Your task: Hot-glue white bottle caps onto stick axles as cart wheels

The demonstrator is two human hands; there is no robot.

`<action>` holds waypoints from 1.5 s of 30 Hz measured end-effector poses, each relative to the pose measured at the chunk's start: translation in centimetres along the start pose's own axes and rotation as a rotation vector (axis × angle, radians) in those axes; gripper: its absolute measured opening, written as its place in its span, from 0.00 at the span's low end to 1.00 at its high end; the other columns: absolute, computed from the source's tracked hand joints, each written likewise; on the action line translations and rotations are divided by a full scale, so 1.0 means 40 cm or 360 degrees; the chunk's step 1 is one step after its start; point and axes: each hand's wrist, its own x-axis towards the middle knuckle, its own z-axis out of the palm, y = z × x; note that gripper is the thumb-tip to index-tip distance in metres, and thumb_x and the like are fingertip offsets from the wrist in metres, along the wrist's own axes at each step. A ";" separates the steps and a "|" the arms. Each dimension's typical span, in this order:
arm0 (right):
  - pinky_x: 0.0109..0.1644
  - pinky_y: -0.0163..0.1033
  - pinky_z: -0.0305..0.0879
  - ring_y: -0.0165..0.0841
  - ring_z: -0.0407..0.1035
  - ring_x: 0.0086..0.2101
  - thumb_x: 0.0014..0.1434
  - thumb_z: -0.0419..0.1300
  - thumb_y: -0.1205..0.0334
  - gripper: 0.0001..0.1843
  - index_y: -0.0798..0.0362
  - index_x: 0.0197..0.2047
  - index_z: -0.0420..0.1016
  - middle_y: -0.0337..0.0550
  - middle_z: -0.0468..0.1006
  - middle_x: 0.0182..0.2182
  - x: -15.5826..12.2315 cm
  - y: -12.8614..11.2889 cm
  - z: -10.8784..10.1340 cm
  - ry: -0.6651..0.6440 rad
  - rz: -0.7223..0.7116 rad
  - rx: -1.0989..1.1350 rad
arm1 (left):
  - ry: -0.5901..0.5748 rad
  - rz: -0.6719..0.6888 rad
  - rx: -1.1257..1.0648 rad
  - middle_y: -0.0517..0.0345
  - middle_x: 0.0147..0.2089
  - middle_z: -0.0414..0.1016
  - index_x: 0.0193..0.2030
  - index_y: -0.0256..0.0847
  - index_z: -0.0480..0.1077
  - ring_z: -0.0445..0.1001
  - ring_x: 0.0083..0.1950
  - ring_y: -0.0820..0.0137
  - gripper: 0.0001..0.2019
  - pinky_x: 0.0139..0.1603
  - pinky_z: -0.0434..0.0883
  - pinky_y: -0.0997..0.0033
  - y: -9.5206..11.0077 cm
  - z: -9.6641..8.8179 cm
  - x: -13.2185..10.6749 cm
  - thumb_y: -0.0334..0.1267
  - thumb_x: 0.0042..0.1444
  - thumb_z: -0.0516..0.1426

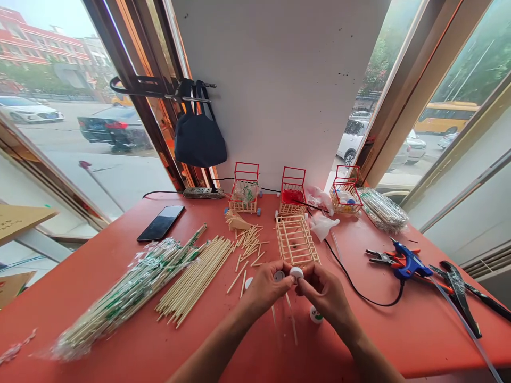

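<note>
In front of me both hands meet over a small white bottle cap [296, 272]. My left hand [263, 287] is closed, its fingertips on the cap's left side. From the right, my right hand [329, 292] pinches the same cap between thumb and fingers. A second white cap [278, 276] shows by my left fingers; whether they hold it I cannot tell. On the table lie another white cap [248, 283], left of my left hand, and a cap with a green print [315, 315] under my right wrist. Just beyond my hands stands a small wooden-stick frame [297, 239].
Bare sticks [195, 279] and a plastic-wrapped bundle [131, 292] lie left, with a phone [161, 223] behind. Short stick pieces [249, 242] are scattered mid-table. Three little red-handled carts, one the middle cart [293, 194], line the back. A blue glue gun [411, 260] and pliers [381, 257] lie right.
</note>
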 end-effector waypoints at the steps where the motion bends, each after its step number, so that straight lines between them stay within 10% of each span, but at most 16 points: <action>1: 0.33 0.40 0.74 0.37 0.78 0.28 0.61 0.66 0.40 0.21 0.50 0.33 0.73 0.43 0.82 0.27 0.001 -0.002 -0.003 -0.0025 0.0048 0.0048 | -0.0046 -0.0021 -0.0036 0.65 0.24 0.66 0.34 0.39 0.74 0.60 0.27 0.72 0.10 0.29 0.58 0.72 -0.002 -0.004 0.001 0.43 0.50 0.59; 15: 0.35 0.38 0.74 0.32 0.75 0.28 0.59 0.69 0.41 0.22 0.53 0.33 0.72 0.39 0.78 0.26 0.004 -0.016 -0.017 -0.0445 0.0230 0.0328 | -0.0366 -0.0135 -0.0165 0.61 0.26 0.71 0.31 0.38 0.72 0.60 0.25 0.76 0.11 0.26 0.57 0.74 0.017 -0.025 -0.011 0.45 0.50 0.61; 45: 0.36 0.36 0.71 0.30 0.74 0.29 0.59 0.71 0.46 0.20 0.53 0.35 0.72 0.37 0.77 0.29 0.006 -0.009 -0.020 -0.0478 0.0229 0.0598 | -0.0200 0.0082 0.0119 0.61 0.28 0.71 0.31 0.38 0.73 0.64 0.30 0.72 0.07 0.31 0.61 0.72 0.026 -0.023 -0.022 0.40 0.52 0.58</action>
